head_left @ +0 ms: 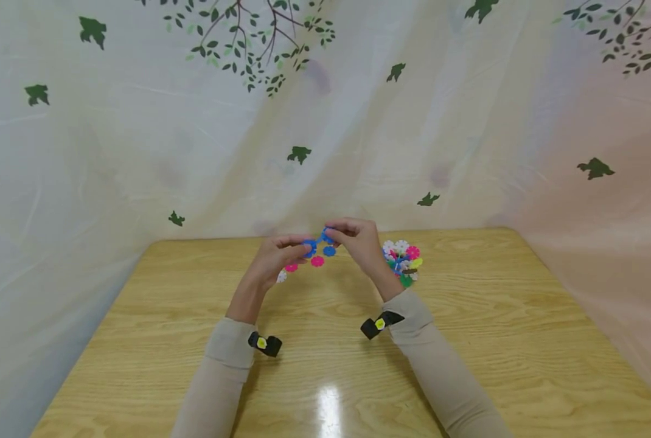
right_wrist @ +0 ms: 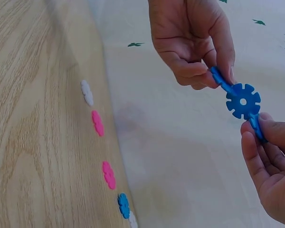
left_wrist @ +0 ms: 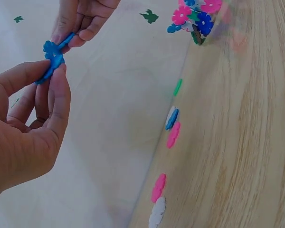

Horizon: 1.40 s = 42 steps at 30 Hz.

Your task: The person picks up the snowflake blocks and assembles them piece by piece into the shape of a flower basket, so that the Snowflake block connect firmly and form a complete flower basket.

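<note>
Three blue notched plastic discs (right_wrist: 243, 101), snowflake-shaped building pieces, are linked edge to edge at angles in a short chain. My left hand (head_left: 276, 258) pinches the disc at one end between thumb and fingers. At the other end, my right hand (head_left: 361, 243) pinches another blue disc (right_wrist: 257, 129), its edge between thumb and fingertips. The middle disc bridges the two hands, its round centre hole facing the right wrist view. Both hands hold the chain raised above the far part of the table, close together.
Along the far edge of the wooden table (head_left: 325, 328) lie loose discs in a row: white (right_wrist: 87, 92), pink (right_wrist: 97, 123), blue (right_wrist: 124, 205) and green (left_wrist: 177, 87). A multicoloured cluster of discs (head_left: 402, 261) sits to the right. A leaf-print cloth (head_left: 347, 134) hangs behind.
</note>
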{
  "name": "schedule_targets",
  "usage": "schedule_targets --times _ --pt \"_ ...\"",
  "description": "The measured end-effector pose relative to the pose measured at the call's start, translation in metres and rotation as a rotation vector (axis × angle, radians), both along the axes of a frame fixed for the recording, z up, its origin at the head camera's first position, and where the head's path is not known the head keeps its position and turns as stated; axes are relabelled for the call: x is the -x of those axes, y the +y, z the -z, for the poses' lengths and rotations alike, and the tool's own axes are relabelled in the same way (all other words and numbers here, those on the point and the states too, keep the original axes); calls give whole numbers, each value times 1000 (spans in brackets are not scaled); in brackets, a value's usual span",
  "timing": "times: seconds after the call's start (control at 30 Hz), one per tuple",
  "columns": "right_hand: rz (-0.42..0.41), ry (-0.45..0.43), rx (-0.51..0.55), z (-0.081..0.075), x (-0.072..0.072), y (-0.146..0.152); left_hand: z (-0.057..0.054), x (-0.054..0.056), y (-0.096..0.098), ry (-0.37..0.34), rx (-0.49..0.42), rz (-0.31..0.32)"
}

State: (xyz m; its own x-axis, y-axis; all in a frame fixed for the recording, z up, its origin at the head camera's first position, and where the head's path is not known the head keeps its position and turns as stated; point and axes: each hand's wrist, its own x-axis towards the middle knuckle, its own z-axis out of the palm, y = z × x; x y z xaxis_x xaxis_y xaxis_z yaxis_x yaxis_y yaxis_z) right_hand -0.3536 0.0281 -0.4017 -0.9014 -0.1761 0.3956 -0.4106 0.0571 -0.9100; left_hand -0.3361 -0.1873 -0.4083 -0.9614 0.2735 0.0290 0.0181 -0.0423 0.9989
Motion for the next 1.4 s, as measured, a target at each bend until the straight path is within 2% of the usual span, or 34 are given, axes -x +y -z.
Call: schedule_targets --times 0.37,0.57,0.77,0.87,1.0,1.23,1.4 --pt "58 -34 50 7 -2 -7 3 -4 5 77 -64 4" --pt "59 -46 57 9 -4 -10 5 -4 6 54 -56 -12" --pt "46 -131 44 13 -2 -10 3 -7 8 46 -59 -35" --pt "57 -147 35 13 -2 -8 0 -9 11 44 -55 -39" --pt "63 -122 11 10 -3 -6 -2 -8 13 32 -18 -51" --pt "42 -28 -67 5 -5 -14 -2 -4 11 15 127 -69" --pt "2 -29 -70 -2 -4 -21 -3 -4 7 -28 136 -59"
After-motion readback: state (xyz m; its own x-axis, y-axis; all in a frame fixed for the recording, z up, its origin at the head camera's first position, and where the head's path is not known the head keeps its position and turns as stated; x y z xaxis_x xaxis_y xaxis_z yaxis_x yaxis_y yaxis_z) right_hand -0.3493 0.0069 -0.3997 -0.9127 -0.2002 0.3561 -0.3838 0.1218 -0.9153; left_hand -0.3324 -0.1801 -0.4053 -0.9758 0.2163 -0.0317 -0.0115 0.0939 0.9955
